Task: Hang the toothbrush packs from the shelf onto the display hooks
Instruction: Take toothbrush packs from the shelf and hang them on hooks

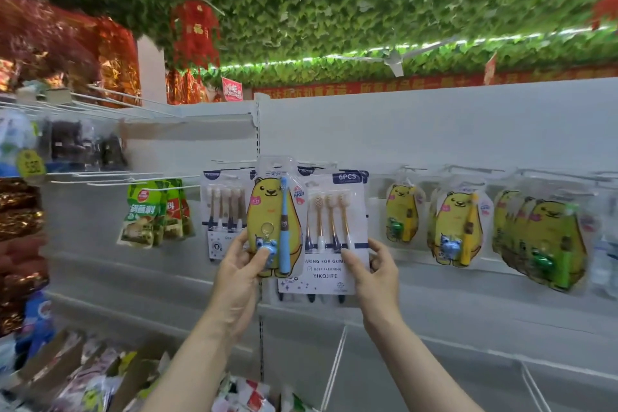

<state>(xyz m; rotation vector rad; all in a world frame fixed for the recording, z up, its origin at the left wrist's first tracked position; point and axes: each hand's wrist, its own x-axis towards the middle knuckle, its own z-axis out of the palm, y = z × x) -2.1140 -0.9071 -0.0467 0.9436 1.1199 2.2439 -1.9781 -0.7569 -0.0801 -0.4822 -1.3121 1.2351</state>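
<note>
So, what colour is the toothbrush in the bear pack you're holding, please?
The toothbrush is light blue, head view.

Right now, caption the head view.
Left hand holds yellow bear toothbrush pack; right hand grips six-piece pack before white display panel.

Readable stuff: the white toothbrush pack (321, 282) says "6PCS" in its top corner. Lower down it has "ARING FOR GUM" (both ends covered), "DEEP CLEANING" and the brand "YIKOJIFE". The yellow bear pack (264, 207) has "BABY" on a little badge at its right edge. The green snack bags (143, 211), red banner (368, 87) and yellow price tag (30, 164) have print too, but it's too blurry to read.
</note>
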